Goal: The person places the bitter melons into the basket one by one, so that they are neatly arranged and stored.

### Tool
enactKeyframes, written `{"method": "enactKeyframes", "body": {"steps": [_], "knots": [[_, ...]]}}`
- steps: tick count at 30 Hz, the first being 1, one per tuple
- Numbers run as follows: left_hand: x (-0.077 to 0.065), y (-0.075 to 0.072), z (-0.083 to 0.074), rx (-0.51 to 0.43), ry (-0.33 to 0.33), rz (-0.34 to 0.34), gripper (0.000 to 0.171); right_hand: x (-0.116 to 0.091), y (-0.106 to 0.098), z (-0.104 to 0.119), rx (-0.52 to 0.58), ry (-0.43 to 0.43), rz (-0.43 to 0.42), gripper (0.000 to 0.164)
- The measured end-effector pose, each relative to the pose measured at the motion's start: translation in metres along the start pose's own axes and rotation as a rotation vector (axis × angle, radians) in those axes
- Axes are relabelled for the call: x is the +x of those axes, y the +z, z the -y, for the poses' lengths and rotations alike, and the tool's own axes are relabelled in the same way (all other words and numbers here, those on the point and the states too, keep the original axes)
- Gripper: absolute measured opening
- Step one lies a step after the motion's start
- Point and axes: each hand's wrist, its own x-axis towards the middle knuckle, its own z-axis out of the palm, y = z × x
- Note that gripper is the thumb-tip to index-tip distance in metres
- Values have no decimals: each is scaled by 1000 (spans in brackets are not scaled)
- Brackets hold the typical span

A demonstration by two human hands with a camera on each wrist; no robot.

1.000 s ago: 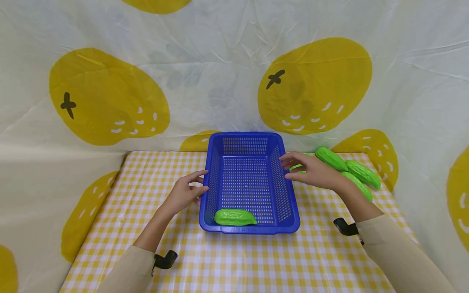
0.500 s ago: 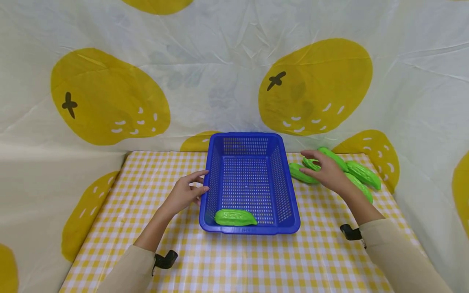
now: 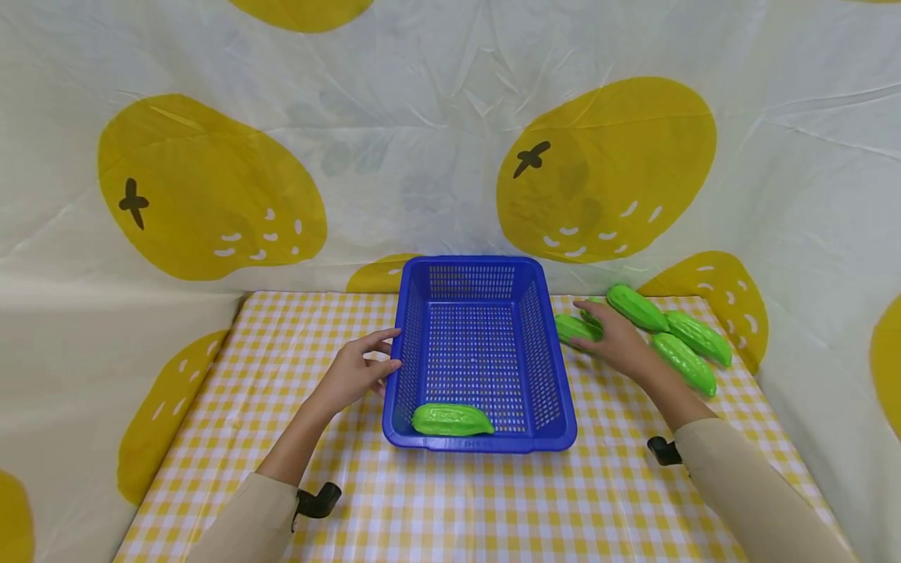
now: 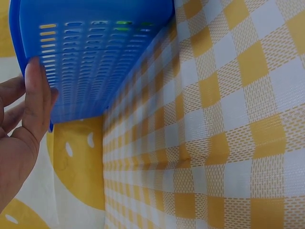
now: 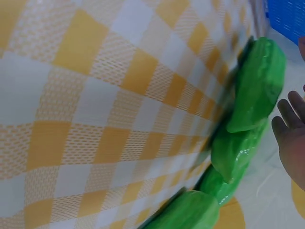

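Note:
A blue perforated plastic basket [image 3: 480, 444] stands mid-table, with one green bitter melon [image 3: 452, 420] lying along its near wall. At its left rim, my left hand [image 3: 352, 371] touches the basket with fingertips and thumb; the left wrist view has these fingers [image 4: 34, 90] against the outer side. My right hand [image 3: 612, 340] hovers over a bitter melon [image 3: 572, 330] just right of the basket, thumb and fingers spread above it. A second melon is partly hidden behind that hand. In the right wrist view the hand [image 5: 291, 138] is apart from the melon [image 5: 259, 78].
Three more bitter melons [image 3: 637, 307] [image 3: 698, 338] [image 3: 684, 363] lie close together at the back right. A yellow-and-white checked cloth [image 3: 493, 508] covers the table. A pale curtain [image 3: 408, 156] with big yellow fruit prints hangs right behind it.
My right hand has moved from the basket's right rim out to the right, then down over the melons there. The left hand, the basket and the melon inside have stayed put.

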Motion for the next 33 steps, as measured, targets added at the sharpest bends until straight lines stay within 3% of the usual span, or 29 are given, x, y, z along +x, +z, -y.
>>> {"method": "enactKeyframes", "body": {"steps": [15, 33], "knots": [[-4, 3, 2, -7, -16, 11, 57, 3, 20, -13, -95, -4, 37, 74], [1, -1, 1, 6, -11, -1, 57, 11, 22, -8, -147, 11, 83, 76]]}}
